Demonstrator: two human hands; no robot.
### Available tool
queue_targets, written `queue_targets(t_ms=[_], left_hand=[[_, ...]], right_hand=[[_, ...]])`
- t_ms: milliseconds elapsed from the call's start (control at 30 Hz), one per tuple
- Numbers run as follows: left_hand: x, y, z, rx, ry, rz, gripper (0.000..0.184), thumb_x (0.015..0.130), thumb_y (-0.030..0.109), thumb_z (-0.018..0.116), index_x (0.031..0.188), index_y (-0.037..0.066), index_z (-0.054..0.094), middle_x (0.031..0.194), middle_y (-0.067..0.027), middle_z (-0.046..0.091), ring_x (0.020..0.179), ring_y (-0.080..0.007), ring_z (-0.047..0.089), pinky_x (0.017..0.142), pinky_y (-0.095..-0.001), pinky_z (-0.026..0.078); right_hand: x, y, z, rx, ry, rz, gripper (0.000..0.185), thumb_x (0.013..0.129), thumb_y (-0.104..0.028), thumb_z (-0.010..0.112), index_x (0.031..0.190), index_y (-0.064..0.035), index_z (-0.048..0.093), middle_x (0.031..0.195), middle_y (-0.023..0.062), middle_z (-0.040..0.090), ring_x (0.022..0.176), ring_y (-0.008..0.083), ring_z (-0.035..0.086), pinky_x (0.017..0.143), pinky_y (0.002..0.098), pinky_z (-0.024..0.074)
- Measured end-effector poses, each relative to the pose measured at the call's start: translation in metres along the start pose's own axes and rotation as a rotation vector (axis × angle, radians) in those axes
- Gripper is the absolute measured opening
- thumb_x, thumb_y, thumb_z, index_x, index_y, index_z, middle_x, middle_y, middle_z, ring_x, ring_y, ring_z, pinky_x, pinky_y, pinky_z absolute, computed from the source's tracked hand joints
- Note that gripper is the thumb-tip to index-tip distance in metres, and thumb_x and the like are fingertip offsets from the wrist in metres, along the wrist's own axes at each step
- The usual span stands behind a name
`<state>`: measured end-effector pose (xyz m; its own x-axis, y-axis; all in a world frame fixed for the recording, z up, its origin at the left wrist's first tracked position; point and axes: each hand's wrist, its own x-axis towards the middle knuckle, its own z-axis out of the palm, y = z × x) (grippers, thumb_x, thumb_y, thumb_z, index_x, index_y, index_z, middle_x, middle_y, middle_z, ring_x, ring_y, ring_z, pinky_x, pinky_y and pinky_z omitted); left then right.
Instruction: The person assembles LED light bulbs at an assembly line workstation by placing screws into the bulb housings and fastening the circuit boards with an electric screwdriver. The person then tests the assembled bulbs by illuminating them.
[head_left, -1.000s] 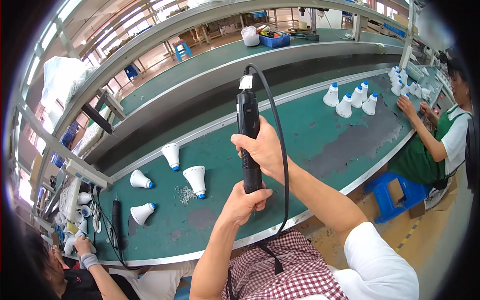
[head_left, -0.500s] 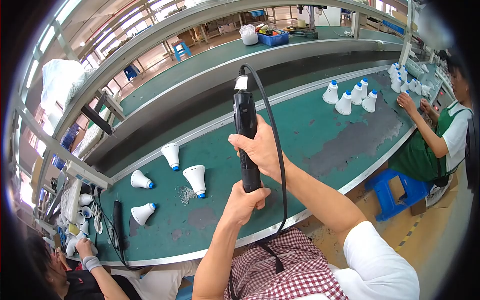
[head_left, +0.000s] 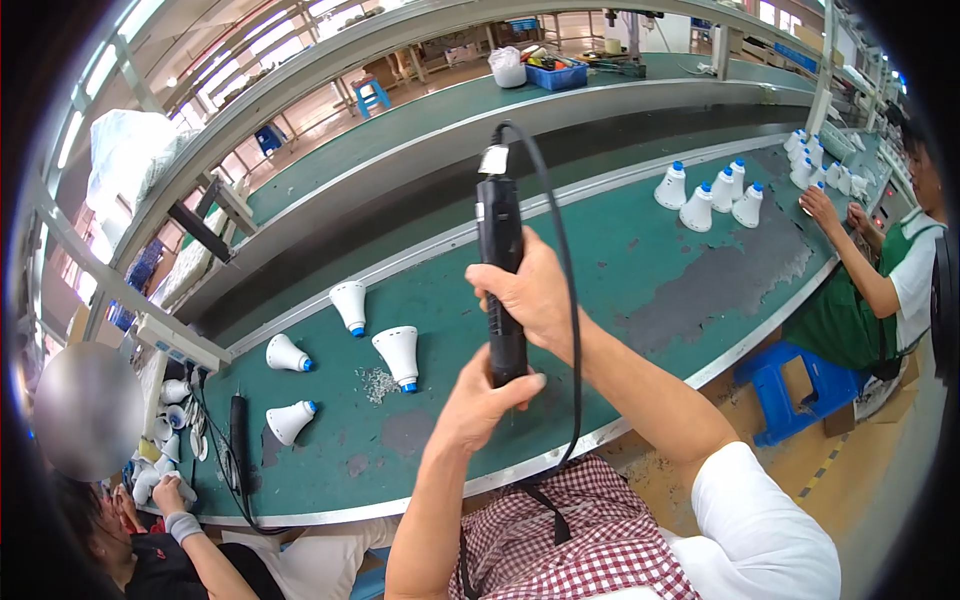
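Gripping hands: the right hand point(head_left: 532, 298) wraps the middle of a long black cylindrical power tool point(head_left: 499, 235); the left hand point(head_left: 478, 404) grasps its lower end.
Black tool: centre of the frame, over the worn green tabletop point(head_left: 600, 215); its tip is hidden by the left hand, so if the bit slipped there, fingers could be nicked.
Cord: a thick black rubbery cord point(head_left: 566, 272) loops from the tool's top across the right forearm; a snag could drag the tool off line.
Silvery bits: a loose heap of small metallic pieces point(head_left: 377, 384), left of centre; a passing hand could scatter them.
White housings: a white flared housing with a blue end point(head_left: 396, 352), just beside that heap, appears to lie sideways; a knock could roll it.
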<state>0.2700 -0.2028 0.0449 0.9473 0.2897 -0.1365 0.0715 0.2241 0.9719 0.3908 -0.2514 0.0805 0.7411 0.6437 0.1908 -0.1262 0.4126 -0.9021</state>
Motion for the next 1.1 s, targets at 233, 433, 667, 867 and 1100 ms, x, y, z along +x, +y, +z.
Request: queue_targets(t_ms=[233, 433, 667, 867, 1100], left_hand=[[0.010, -0.012, -0.103, 1.343, 0.913, 0.234, 0.077, 0.061, 0.037, 0.071, 0.117, -0.003, 0.036, 0.096, -0.0211, 0.052, 0.084, -0.0323, 0.051, 0.075, -0.0404, 0.042], [0.033, -0.020, -0.102, 1.395, 0.723, 0.038, 0.054, 0.059, 0.020, 0.066, 0.103, 0.001, 0.041, 0.090, -0.0215, 0.054, 0.080, -0.0369, 0.053, 0.068, -0.0425, 0.044], [0.000, -0.031, -0.064, 1.331, 0.331, 0.156, 0.070, 0.057, 0.014, 0.069, 0.118, 0.005, 0.035, 0.095, -0.0216, 0.052, 0.086, -0.0369, 0.051, 0.076, -0.0414, 0.043], [0.000, -0.013, -0.133, 1.120, 0.656, 0.428, 0.029, 0.071, 0.011, 0.062, 0.098, 0.002, 0.058, 0.081, -0.0139, 0.059, 0.074, -0.0240, 0.057, 0.067, -0.0339, 0.045], [0.023, -0.023, -0.177, 1.228, 0.717, 0.020, 0.013, 0.070, 0.012, 0.061, 0.074, -0.001, 0.063, 0.073, -0.0175, 0.058, 0.071, -0.0305, 0.055, 0.065, -0.0396, 0.043]], right_hand=[[0.002, -0.021, -0.013, 0.139, 0.094, -0.127, 0.042, 0.066, 0.003, 0.064, 0.102, 0.0005, 0.043, 0.079, 0.0066, 0.049, 0.058, 0.0139, 0.053, 0.050, 0.0252, 0.0455], [-0.003, -0.040, -0.009, 0.110, 0.123, -0.291, 0.045, 0.067, 0.004, 0.060, 0.108, 0.0028, 0.042, 0.087, 0.0074, 0.048, 0.062, 0.0143, 0.054, 0.055, 0.0286, 0.0478], [0.010, -0.029, -0.007, 0.297, 0.123, -0.364, 0.044, 0.068, 0.002, 0.060, 0.108, 0.0001, 0.041, 0.089, 0.0057, 0.048, 0.064, 0.0147, 0.055, 0.057, 0.0303, 0.0484], [0.007, -0.008, -0.010, 0.330, 0.114, -0.292, 0.042, 0.068, 0.003, 0.057, 0.106, -0.0019, 0.041, 0.089, 0.0053, 0.045, 0.063, 0.0139, 0.053, 0.055, 0.0310, 0.0464], [0.009, 0.013, -0.025, 0.385, 0.169, -0.218, 0.041, 0.068, 0.003, 0.057, 0.105, -0.0024, 0.041, 0.089, 0.0054, 0.046, 0.063, 0.0145, 0.052, 0.055, 0.0313, 0.0459]])
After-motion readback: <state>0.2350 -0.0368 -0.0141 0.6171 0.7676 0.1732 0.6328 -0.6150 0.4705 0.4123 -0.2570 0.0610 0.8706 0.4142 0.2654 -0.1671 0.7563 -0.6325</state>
